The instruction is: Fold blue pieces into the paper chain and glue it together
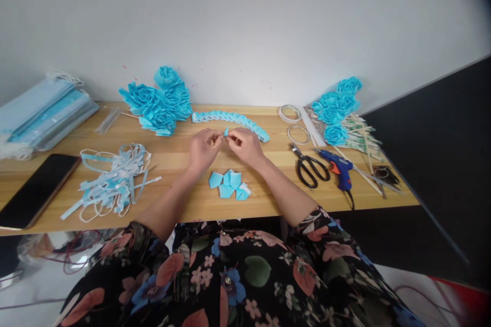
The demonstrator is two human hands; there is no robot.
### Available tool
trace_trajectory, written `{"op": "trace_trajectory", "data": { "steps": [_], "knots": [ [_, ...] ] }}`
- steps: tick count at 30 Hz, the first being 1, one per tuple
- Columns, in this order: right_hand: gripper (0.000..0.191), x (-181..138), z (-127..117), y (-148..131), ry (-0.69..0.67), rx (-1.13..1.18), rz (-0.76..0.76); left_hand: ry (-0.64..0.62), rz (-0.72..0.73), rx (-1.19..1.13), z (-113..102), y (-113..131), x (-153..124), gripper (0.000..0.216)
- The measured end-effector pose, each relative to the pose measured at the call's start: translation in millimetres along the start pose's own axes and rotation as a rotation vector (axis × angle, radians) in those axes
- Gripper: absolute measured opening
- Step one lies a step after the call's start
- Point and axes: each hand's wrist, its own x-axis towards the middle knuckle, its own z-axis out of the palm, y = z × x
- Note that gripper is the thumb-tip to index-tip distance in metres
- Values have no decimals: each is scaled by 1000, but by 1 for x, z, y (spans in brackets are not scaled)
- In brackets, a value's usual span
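My left hand (204,149) and my right hand (245,146) meet over the middle of the table, fingertips pinched together. Between them they hold a small folded blue piece (226,132), mostly covered by the fingers. Just behind the hands, a curved row of folded blue pieces (230,118) lies on the wood. Nearer to me, between my forearms, rests a loose group of folded blue petal pieces (227,187), some overlapping; one at the right shows a white edge.
Blue flowers (161,102) stand back left, more flowers (337,107) back right. Scrap strips and ear loops (115,179), a phone (38,189) and face masks (42,112) lie left. Tape rolls (298,134), scissors (309,166) and a blue glue gun (339,166) sit right.
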Motion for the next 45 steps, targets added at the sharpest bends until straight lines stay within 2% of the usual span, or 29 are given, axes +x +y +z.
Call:
{"op": "trace_trajectory", "data": {
  "steps": [10, 36, 45],
  "knots": [
    [18, -1, 1, 1, 18, -12, -18, 6, -80, -95, -1, 6, 1, 16],
    [18, 0, 1, 1, -3, -15, -32, -3, -95, -136, -2, 4, 2, 20],
    [17, 0, 2, 1, -3, 0, -40, -19, -111, -139, -1, 4, 2, 14]
  ]
}}
